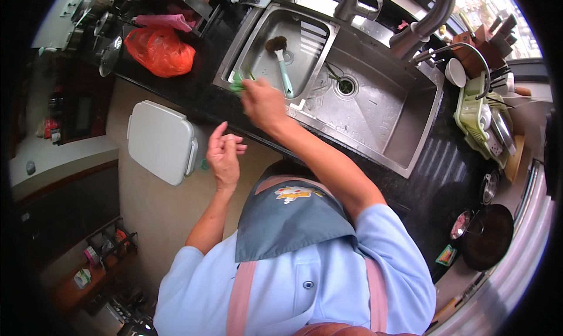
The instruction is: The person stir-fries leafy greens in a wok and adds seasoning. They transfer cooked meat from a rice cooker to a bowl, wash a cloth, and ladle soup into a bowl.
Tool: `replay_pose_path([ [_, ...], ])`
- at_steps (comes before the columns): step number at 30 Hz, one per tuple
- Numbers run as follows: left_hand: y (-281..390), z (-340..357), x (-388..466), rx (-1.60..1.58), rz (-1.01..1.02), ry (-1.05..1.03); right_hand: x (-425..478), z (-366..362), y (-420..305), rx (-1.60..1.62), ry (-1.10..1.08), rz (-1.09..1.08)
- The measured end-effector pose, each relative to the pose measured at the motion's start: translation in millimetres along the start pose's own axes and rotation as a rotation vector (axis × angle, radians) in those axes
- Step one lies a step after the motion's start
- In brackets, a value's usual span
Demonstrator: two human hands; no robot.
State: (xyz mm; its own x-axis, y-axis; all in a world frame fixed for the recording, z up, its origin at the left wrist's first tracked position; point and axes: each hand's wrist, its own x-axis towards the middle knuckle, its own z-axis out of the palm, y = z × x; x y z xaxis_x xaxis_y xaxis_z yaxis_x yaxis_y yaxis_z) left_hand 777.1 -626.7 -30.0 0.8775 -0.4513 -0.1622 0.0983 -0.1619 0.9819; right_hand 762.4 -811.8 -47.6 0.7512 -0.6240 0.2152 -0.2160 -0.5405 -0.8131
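My right hand (pixel 265 105) reaches over the front left corner of the sink. Its fingers are closed on a blurred green item (pixel 236 85), and a thin green stem shows just above them. What exactly the item is cannot be made out. My left hand (pixel 224 156) is held up in front of the counter edge, fingers apart, holding nothing. In the left basin (pixel 303 25) lies a brush (pixel 284 74) with a mint-green and white handle and a brown head. Green scraps (pixel 345 86) lie at the drain of the larger right basin (pixel 378 111).
A red plastic bag (pixel 160 52) sits on the dark counter left of the sink. Below it on the floor side is a white lidded bin (pixel 160 140). Faucets (pixel 429 21) rise behind the sink. To the right are a green dish rack (pixel 473 111), a knife block (pixel 477 50) and a dark pan (pixel 488 237).
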Motion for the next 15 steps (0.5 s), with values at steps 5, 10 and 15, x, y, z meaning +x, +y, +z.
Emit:
replay_pose_path([
  [5,-9.3,-37.9,1.6,0.026,-0.037,0.083,-6.6,104.9,26.2,-0.326,-0.212,-0.029],
  [10,-40.2,-56.9,-34.1,0.042,-0.154,0.1,-96.5,14.0,53.0,-0.457,-0.197,-0.013],
  [15,-55.3,-45.3,-59.3,0.037,-0.184,-0.001,-176.6,-102.8,101.4,-0.612,0.056,0.147],
])
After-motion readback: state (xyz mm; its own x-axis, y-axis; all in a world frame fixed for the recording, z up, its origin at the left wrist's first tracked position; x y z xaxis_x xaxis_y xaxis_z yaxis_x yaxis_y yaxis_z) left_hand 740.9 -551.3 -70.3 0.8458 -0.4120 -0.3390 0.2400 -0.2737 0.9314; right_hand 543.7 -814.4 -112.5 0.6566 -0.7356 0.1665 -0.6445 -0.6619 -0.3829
